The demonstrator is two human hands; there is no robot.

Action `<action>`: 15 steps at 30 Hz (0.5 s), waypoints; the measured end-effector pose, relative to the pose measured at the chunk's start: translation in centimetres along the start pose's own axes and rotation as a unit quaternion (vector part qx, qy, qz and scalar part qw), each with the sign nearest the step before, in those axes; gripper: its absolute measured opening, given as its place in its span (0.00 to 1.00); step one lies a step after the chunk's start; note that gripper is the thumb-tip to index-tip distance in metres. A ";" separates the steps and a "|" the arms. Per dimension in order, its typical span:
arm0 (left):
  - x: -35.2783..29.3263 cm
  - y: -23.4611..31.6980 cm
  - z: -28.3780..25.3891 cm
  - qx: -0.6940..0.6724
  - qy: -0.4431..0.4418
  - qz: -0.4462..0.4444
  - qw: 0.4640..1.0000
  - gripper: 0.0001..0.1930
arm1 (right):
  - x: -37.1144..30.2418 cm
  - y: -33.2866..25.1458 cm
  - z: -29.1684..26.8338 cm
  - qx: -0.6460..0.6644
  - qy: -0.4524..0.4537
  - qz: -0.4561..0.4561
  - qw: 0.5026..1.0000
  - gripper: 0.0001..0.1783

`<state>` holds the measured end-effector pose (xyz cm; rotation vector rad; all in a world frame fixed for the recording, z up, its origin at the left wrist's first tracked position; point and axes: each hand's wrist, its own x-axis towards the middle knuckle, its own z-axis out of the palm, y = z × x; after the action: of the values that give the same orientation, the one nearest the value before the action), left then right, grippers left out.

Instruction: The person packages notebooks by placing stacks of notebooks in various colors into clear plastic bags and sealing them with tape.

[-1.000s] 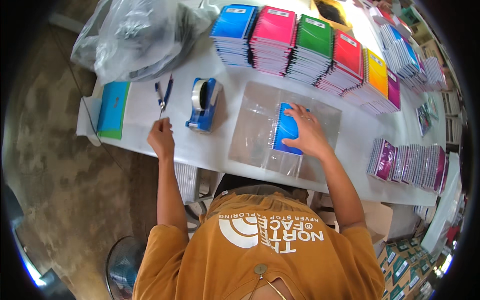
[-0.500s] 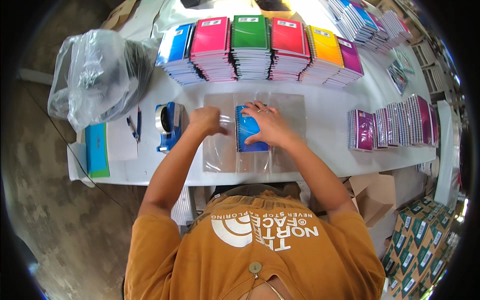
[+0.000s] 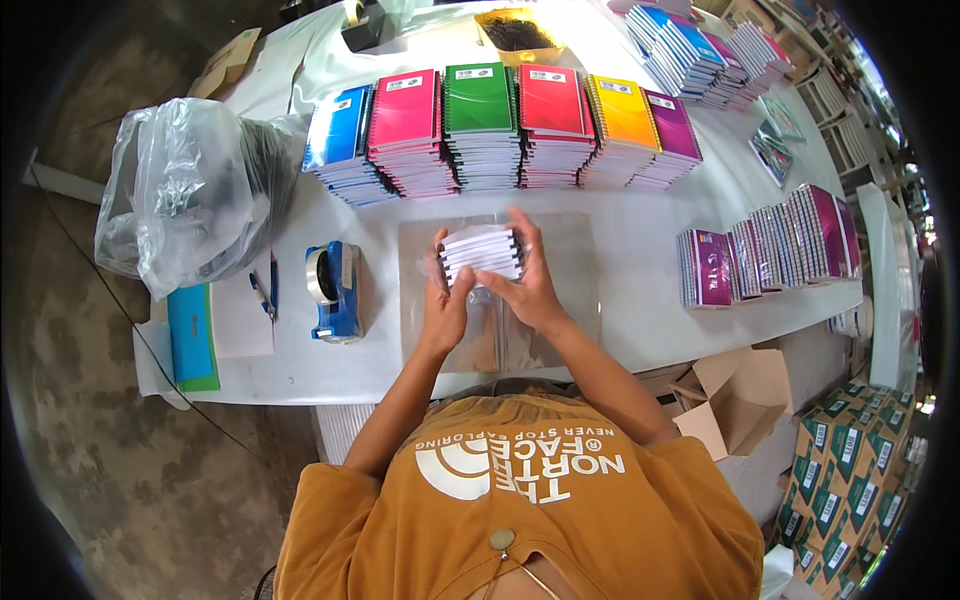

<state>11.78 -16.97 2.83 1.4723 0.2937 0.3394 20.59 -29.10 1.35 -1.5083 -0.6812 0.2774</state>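
Note:
Between my hands a small stack of spiral notebooks (image 3: 482,252) is lifted and tipped up, its white page edges and dark spiral bindings facing me. Clear plastic film shows around it, mostly at its left side. My left hand (image 3: 444,312) grips the left end with the thumb on the near face. On the right end my right hand (image 3: 533,290) does the same, its fingers wrapped round the side. Beneath them, clear plastic sheets (image 3: 572,270) lie flat on the white table. The notebooks' covers are hidden from this side.
Behind stands a row of notebook stacks in several colours (image 3: 482,110). Purple notebooks (image 3: 712,265) stand at the right. To the left are a blue tape dispenser (image 3: 340,290), a pen (image 3: 264,292) and a clear plastic bag (image 3: 185,190). An open cardboard box (image 3: 745,400) sits below the table edge.
The blue-covered notebook stack has been raised off the plastic sheets and turned so its page edges show. My left hand has come across to hold it together with my right.

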 end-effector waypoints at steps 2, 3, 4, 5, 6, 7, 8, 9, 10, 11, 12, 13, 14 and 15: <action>0.3 -0.9 0.1 0.067 0.048 0.074 0.994 0.33 | 0.8 0.5 0.8 -0.011 0.063 -0.023 0.998 0.34; 0.3 -1.2 0.3 0.116 0.065 0.115 0.984 0.32 | 0.9 0.7 0.9 -0.001 0.087 -0.010 0.996 0.32; 0.3 -1.4 0.5 0.164 0.080 0.156 0.971 0.31 | 0.9 0.9 1.0 0.009 0.112 0.003 0.994 0.30; -0.1 -1.6 0.8 0.207 0.101 0.163 0.959 0.27 | 0.8 1.1 1.0 0.006 0.133 -0.003 0.991 0.29; -0.3 -1.7 1.2 0.217 0.117 0.156 0.957 0.25 | 0.9 1.2 1.1 0.005 0.154 -0.009 0.988 0.27; -0.5 -1.8 1.6 0.226 0.133 0.149 0.954 0.24 | 1.0 1.2 1.2 0.003 0.175 -0.016 0.984 0.26; -0.5 -1.9 1.8 0.234 0.148 0.141 0.950 0.22 | 1.1 1.3 1.2 -0.020 0.178 -0.030 0.983 0.26; -0.3 -1.8 1.8 0.302 0.163 0.212 0.915 0.17 | 1.1 1.3 1.2 -0.044 0.181 -0.042 0.982 0.27; -0.5 -1.6 1.9 0.372 0.149 0.230 0.887 0.17 | 1.0 1.3 1.2 -0.068 0.185 -0.053 0.979 0.27; -0.7 -1.4 2.0 0.439 0.132 0.247 0.854 0.18 | 0.8 1.2 1.1 -0.098 0.185 -0.036 0.977 0.28; -0.7 -0.8 2.1 0.504 0.118 0.264 0.814 0.18 | 0.9 0.8 1.1 -0.126 0.183 -0.021 0.975 0.29; -0.7 -0.5 2.2 0.521 0.090 0.247 0.812 0.20 | 0.8 0.4 1.1 -0.154 0.181 -0.006 0.971 0.30; -0.6 0.1 2.4 0.529 0.071 0.234 0.812 0.24 | 0.6 -0.1 1.0 -0.245 0.177 -0.029 0.953 0.31; -0.6 0.9 2.5 0.538 0.051 0.221 0.812 0.27 | 0.1 -0.9 0.8 -0.333 0.172 -0.051 0.926 0.32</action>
<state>12.19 -19.48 3.88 2.6735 0.2256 0.6935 20.02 -28.50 2.20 -2.0915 -0.5921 -0.3354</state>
